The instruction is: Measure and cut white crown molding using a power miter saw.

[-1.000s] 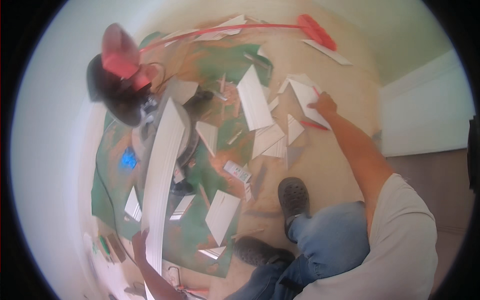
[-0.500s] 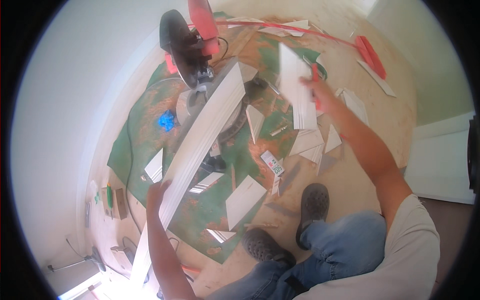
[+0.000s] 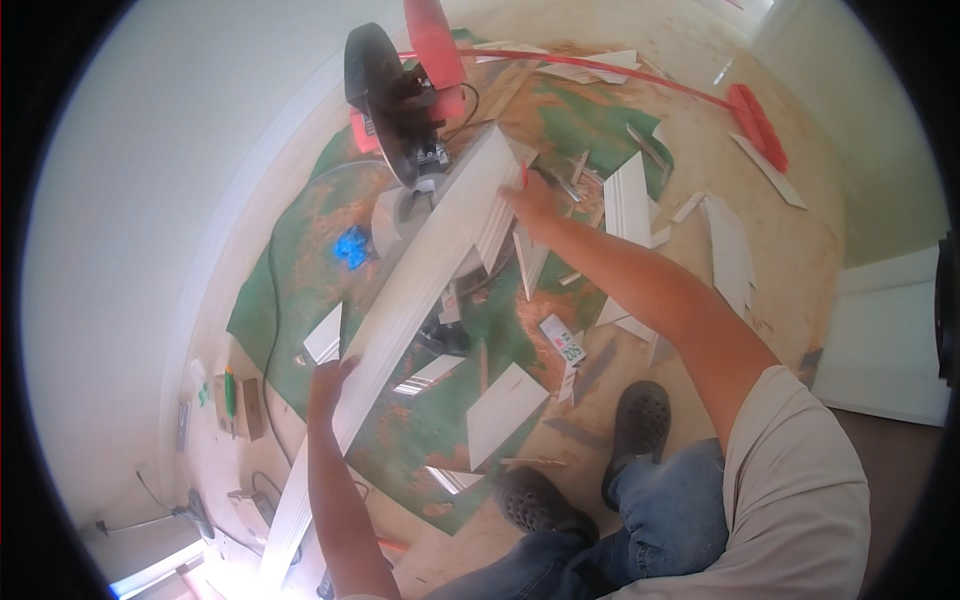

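A long white grooved trim board (image 3: pixel 395 330) lies diagonally across the base (image 3: pixel 385 225) of a mitre saw, whose black and red head (image 3: pixel 400 90) is raised. My left hand (image 3: pixel 330 390) is closed on the board’s lower stretch. My right hand (image 3: pixel 530 205) grips a short angled white offcut (image 3: pixel 490 235) against the board’s upper end, with a slim red tool (image 3: pixel 524 175), perhaps a pencil, between the fingers. Part of the short piece is behind my fingers.
Several white offcuts (image 3: pixel 505 415) lie on a green sawdust-covered sheet (image 3: pixel 260 305). A red long-handled mop (image 3: pixel 755 125), blue crumpled item (image 3: pixel 350 246), small white package (image 3: pixel 562 340), wooden block (image 3: pixel 248 410) and power cord (image 3: pixel 272 350) are around. Walls border left and right; my feet (image 3: pixel 640 425) are below.
My right hand has lifted a white offcut from the floor on the right and carried it left onto the long board. The board tilts further diagonally as the view shifts.
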{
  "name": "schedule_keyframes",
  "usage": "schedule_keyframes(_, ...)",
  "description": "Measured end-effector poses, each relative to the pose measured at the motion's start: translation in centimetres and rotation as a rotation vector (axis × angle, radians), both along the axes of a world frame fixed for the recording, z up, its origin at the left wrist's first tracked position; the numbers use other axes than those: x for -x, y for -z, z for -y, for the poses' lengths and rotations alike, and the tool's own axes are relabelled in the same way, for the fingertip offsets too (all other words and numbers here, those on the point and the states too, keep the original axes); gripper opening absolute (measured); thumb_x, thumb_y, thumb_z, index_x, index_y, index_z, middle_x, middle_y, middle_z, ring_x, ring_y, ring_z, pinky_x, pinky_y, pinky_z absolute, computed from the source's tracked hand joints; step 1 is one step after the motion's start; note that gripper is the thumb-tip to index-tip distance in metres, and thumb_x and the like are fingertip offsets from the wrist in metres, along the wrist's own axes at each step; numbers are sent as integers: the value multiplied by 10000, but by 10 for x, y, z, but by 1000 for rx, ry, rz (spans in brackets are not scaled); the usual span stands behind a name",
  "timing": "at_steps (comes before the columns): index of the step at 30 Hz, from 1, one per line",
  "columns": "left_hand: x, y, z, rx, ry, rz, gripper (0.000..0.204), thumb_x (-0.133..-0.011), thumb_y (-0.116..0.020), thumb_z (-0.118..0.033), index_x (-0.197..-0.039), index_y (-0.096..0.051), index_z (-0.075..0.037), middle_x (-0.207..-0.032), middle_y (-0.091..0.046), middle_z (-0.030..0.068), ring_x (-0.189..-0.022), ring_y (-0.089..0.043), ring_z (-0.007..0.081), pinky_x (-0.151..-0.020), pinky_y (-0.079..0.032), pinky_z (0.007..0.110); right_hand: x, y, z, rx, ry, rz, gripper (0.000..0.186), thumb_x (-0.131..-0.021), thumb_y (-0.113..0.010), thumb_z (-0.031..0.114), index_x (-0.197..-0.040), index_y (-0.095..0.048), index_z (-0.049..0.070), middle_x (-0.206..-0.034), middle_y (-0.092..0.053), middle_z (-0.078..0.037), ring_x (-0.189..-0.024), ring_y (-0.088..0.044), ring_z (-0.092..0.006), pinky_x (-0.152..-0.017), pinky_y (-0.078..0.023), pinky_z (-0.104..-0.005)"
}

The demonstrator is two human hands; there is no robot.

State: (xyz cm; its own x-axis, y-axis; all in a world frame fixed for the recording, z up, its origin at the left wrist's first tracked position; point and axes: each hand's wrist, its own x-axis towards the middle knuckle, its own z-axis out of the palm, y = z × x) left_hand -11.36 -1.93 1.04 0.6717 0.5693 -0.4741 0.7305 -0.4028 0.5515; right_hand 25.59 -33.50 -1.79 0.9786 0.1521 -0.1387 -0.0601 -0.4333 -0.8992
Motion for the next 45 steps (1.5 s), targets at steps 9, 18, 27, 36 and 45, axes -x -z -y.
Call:
schedule_keyframes(9, -1, -3, -1, 0, -1, -48, 476, -848, -715, -423, -820, -708, 53, -642, -630, 59, -574, -541, 116, -548, -416, 322, -11, 2, -15, 256, -130, 107, 570, -887, -647, 472, -1036, -594, -76, -988, -661, -293, -997, -650, -410, -872, -501, -482)
schedule_keyframes(18, -4, -5, 5, 42, -21, 27, 555, -816, -742, -508, -571, -516, -64, -567, -399, -27, -556, -338, 91, -509, -291, 338, -6, 8, -27, 268, 38, 211, 518, -875, -684, 431, -1120, -603, -18, -1120, -568, -316, -1052, -579, -439, -934, -478, -455)
schedule_keyframes(27, 13, 0, -9, 73, -58, -25, 532, -816, -742, -500, -625, -556, -39, -596, -422, -29, -582, -352, 96, -532, -299, 330, 9, -2, -26, 255, -47, 113, 524, -845, -709, 406, -1137, -603, -16, -1130, -549, -297, -1045, -571, -433, -935, -464, -461)
schedule_keyframes(36, 38, -3, -23, -74, 25, -72, 503, -852, -696, -446, -775, -671, 51, -629, -596, 97, -590, -526, 143, -580, -417, 352, 40, -24, -36, 283, -29, 128, 541, -840, -715, 427, -1135, -588, -8, -1126, -549, -262, -1046, -565, -432, -918, -469, -468)
schedule_keyframes(45, -74, -23, 32, -123, 277, -81, 538, -845, -687, -475, -947, -682, 53, -884, -675, 221, -785, -641, 261, -737, -468, 399, 29, -4, -31, 305, -97, 167, 578, -845, -704, 445, -1131, -575, -40, -1115, -555, -278, -1041, -575, -428, -928, -471, -448)
